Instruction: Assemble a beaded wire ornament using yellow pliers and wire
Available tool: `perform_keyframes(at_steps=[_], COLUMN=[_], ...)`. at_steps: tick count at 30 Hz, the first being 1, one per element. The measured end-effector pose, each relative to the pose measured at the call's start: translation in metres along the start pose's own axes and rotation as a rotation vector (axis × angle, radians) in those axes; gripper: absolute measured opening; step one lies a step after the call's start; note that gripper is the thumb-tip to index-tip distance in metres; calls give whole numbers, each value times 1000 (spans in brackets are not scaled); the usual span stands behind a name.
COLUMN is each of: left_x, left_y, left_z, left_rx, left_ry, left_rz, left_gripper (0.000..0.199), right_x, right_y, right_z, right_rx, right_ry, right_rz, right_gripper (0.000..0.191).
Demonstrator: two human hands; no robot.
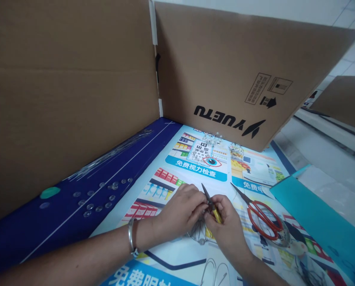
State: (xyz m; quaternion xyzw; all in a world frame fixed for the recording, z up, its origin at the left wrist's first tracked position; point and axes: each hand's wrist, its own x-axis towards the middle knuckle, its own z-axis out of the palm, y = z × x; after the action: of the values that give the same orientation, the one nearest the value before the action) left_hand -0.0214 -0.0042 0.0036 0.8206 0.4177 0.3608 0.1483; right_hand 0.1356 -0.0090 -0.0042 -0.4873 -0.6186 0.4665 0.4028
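Observation:
My right hand (223, 224) grips the yellow handle of small pointed pliers (215, 212), whose dark jaws (206, 193) point up and to the left. My left hand (180, 210) sits against the pliers' jaws, its fingers closed on the upper end of a thin wire form (199, 234) that hangs below both hands. The fingers hide the exact point of grip. A silver bangle (132, 236) circles my left wrist. Red-handled scissors (263, 220) lie open to the right of my right hand.
Tall cardboard panels (240, 71) stand at the back and left. Clear beads (97, 200) and long wires (112, 155) lie on a dark blue cloth (46, 234). Clear crystal clusters (211, 139) rest on a printed poster (195, 171). A teal folder (317, 218) lies at right.

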Motion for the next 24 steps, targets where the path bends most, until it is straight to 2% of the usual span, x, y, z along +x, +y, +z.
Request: perform_keyframes(at_steps=[11, 15, 24], left_x=[3, 3, 3], left_y=[0, 1, 1], left_z=[-5, -4, -4], left_rx=[-100, 31, 243], left_ry=[-11, 0, -13], left_rz=[69, 147, 221], left_gripper=[14, 14, 21], right_x=[-2, -3, -2], right_y=[2, 0, 0], right_z=[-3, -4, -4], right_rx=[-29, -55, -73], right_ry=[-3, -8, 4], right_rz=[-23, -24, -21], right_gripper=[23, 22, 20])
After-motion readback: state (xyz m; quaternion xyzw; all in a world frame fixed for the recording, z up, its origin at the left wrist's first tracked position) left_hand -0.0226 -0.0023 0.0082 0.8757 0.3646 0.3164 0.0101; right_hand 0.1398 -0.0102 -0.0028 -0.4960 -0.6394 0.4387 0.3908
